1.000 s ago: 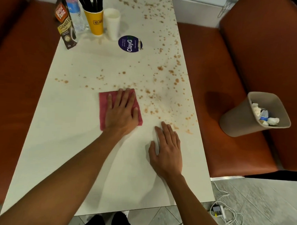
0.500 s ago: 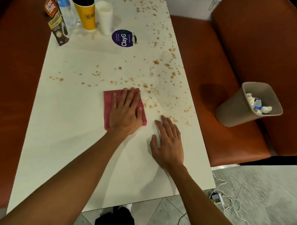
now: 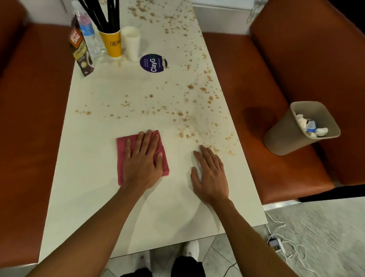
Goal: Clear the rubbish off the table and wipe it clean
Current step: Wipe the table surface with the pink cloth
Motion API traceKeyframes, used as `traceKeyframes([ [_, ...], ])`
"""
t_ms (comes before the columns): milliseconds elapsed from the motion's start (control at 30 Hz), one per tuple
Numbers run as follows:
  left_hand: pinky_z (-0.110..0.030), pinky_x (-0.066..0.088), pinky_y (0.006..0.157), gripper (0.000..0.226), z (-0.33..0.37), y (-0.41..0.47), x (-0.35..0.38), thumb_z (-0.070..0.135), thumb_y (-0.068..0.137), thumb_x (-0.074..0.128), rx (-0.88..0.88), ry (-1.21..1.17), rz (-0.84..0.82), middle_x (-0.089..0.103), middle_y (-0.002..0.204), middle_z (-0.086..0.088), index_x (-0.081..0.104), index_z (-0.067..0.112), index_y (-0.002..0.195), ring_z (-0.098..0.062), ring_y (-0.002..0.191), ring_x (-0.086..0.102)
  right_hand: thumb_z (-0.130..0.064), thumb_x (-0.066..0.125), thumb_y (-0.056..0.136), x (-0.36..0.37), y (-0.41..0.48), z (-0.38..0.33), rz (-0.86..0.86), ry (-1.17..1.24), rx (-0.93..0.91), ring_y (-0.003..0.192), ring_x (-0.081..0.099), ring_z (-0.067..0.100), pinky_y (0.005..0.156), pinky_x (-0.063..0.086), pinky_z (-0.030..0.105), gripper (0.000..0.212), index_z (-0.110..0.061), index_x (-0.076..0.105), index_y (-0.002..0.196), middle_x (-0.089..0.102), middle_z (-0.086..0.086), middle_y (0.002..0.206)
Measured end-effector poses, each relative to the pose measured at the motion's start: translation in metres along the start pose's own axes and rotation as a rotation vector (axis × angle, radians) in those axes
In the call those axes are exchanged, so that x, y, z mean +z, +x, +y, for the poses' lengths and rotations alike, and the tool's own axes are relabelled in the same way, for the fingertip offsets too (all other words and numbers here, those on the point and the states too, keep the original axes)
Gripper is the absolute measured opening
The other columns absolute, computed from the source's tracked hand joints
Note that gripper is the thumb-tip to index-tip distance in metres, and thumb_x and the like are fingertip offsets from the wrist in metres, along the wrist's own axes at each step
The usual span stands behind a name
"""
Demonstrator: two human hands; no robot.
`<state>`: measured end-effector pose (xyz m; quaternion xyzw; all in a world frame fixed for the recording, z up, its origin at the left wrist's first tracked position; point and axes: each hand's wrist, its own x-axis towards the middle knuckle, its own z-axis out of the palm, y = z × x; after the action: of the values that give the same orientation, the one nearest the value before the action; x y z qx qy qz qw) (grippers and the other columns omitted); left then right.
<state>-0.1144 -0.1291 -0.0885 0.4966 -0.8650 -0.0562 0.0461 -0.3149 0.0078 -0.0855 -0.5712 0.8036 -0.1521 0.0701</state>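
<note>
Under the left hand (image 3: 144, 162), flat with fingers spread, the pink cloth (image 3: 120, 154) is pressed to the table (image 3: 88, 193). Just right of it the right hand (image 3: 210, 174) rests flat on the bare top. Nearer than both hands the top looks clean; beyond the fingertips brown spots (image 3: 188, 117) remain. Rubbish (image 3: 312, 127) lies in the bin (image 3: 285, 135) further right: clearing looks done, wiping perhaps half.

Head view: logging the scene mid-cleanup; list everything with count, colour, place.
Table: one, white, centre.
Stains: many, brown, far and right.
Cloth: one, pink, near centre.
Yellow cup: one, far left, holding black straws.
White cup: one, beside it.
Bottle: one, clear, far left.
Packet: one, brown, far left.
Sticker: one, blue, near cups.
Bin: one, beige, right bench, rubbish inside.
Benches: two, orange, either side.
Charger: one, white, floor.
Hands: left hand flat on cloth, right hand flat on table.
</note>
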Motion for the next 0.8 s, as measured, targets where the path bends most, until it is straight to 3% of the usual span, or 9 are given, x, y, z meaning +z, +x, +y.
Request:
traceKeyframes([
  [167, -0.057, 0.008, 0.129, 0.068, 0.007, 0.015, -0.001, 0.045, 0.105, 0.019, -0.038, 0.015, -0.009, 0.012, 0.176, -0.003, 0.014, 0.020, 0.168, -0.025, 0.163, 0.009, -0.041, 0.043, 0.107, -0.006, 0.005, 0.014, 0.064, 0.100, 0.017, 0.161, 0.013, 0.010, 0.131, 0.017, 0.042, 0.056, -0.024, 0.039, 0.160, 0.027, -0.005, 0.172],
  [367, -0.058, 0.003, 0.129, 0.068, 0.049, 0.065, 0.005, 0.047, 0.106, 0.016, -0.124, -0.004, -0.015, 0.004, 0.177, -0.001, 0.005, 0.023, 0.169, -0.024, 0.163, 0.001, -0.048, 0.039, 0.105, -0.030, 0.032, 0.073, 0.102, 0.034, 0.197, 0.161, 0.015, 0.020, 0.132, 0.013, 0.049, 0.065, -0.020, 0.031, 0.163, 0.025, 0.001, 0.173],
  [500, -0.057, 0.003, 0.130, 0.067, 0.068, 0.074, 0.011, 0.046, 0.106, 0.018, -0.153, -0.018, 0.002, 0.005, 0.177, 0.001, 0.007, 0.025, 0.169, -0.023, 0.163, 0.002, -0.052, 0.034, 0.107, -0.029, 0.043, 0.085, 0.004, 0.002, 0.119, 0.163, 0.002, 0.018, 0.133, 0.008, 0.046, 0.067, -0.022, 0.022, 0.166, 0.011, -0.001, 0.176],
  [667, -0.056, 0.009, 0.130, 0.065, 0.064, 0.019, 0.008, 0.045, 0.108, 0.021, -0.042, 0.005, 0.001, 0.009, 0.176, 0.002, 0.012, 0.025, 0.169, -0.020, 0.163, 0.002, -0.052, 0.034, 0.108, -0.028, 0.040, 0.094, 0.016, 0.017, 0.123, 0.163, -0.003, 0.016, 0.133, 0.009, 0.044, 0.066, -0.020, 0.023, 0.165, 0.009, -0.001, 0.176],
  [800, -0.056, 0.007, 0.130, 0.067, 0.056, 0.032, 0.006, 0.047, 0.106, 0.015, -0.189, 0.008, -0.003, 0.010, 0.176, 0.001, 0.010, 0.024, 0.169, -0.022, 0.163, 0.004, -0.048, 0.037, 0.107, -0.029, 0.039, 0.092, 0.024, 0.021, 0.102, 0.163, 0.000, 0.018, 0.132, 0.011, 0.046, 0.065, -0.018, 0.027, 0.163, 0.013, 0.002, 0.176],
])
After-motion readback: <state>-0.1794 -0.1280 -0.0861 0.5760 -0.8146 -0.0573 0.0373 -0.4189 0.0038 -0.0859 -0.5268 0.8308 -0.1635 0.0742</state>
